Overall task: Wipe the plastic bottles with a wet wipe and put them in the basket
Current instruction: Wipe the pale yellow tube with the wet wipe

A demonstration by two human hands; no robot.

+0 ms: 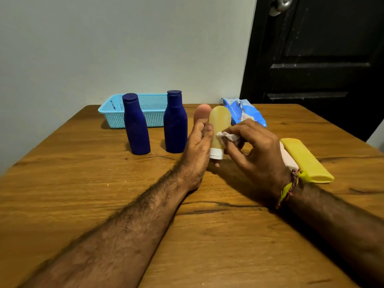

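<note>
Both forearms are reaching in over the table (83, 183), meeting at its middle. The left hand (197, 146) is gripping a tan tube (219, 123), fingers curled round it, holding it cap-down just above the wood so its side is facing the other hand. The right hand (255, 148) is pinching a crumpled wipe (227, 136) and pressing it against the tube's lower side; wiping appears to be under way. A pink tube (201, 113) is standing just behind. Two blue bottles (136, 125) are standing upright to the left, near the basket (110, 110) at the far edge, likely awaiting their turn. Nothing is showing inside the basket. The wipe pack (245, 112) is lying within reach, far right. A yellow case (307, 161) is lying beside the right wrist.
</note>
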